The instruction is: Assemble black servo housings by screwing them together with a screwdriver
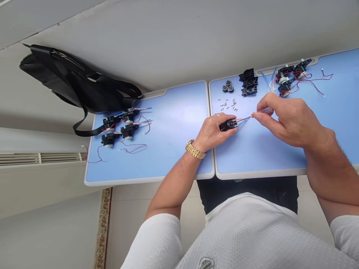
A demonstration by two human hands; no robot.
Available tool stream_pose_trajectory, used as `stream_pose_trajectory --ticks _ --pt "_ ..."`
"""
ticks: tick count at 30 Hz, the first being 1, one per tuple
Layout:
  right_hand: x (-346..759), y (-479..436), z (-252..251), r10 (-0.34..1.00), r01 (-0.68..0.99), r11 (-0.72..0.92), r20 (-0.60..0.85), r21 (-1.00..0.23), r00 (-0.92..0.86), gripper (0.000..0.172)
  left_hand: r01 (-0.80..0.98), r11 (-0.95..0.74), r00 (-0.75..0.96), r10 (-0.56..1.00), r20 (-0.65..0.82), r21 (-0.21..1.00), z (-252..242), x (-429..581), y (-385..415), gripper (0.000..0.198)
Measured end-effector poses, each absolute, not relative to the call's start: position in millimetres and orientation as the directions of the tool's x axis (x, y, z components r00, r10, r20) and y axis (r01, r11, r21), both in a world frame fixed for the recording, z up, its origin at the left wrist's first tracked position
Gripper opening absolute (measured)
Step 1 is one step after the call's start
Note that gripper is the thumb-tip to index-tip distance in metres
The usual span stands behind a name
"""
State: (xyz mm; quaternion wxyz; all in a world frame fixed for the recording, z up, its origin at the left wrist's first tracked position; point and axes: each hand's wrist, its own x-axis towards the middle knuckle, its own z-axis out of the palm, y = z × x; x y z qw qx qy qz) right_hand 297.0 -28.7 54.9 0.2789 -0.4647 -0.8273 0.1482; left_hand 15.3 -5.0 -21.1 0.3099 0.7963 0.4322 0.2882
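My left hand is closed around a small black motor part that rests on the right blue tabletop. A gold watch sits on that wrist. My right hand pinches a thin screwdriver-like tool with a clear handle, its tip touching the part beside the thin wires coming out of it. Both hands meet near the seam between the two blue tabletops.
Small loose pins, three round discs, black housings and wired assemblies lie at the far right. More wired assemblies lie on the left tabletop. A black bag lies beyond it.
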Motion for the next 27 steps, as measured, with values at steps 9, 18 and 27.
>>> stream_pose_trajectory --ticks 9,18,27 --pt "303.1 -24.9 53.5 0.870 0.766 0.488 0.311 -0.419 -0.384 0.049 0.533 -0.416 0.445 0.879 0.174 0.737 -19.7 14.6 -4.6 0.033" --pt "296.3 -30.0 58.1 0.861 0.692 0.508 0.313 -0.514 -0.400 0.023 0.539 -0.420 0.448 0.877 0.174 0.730 -17.5 15.4 -5.7 0.033" --pt "302.1 -26.3 49.7 0.866 0.767 0.482 0.363 -0.424 -0.344 0.046 0.538 -0.439 0.455 0.870 0.191 0.719 -20.4 15.1 -5.3 0.033"
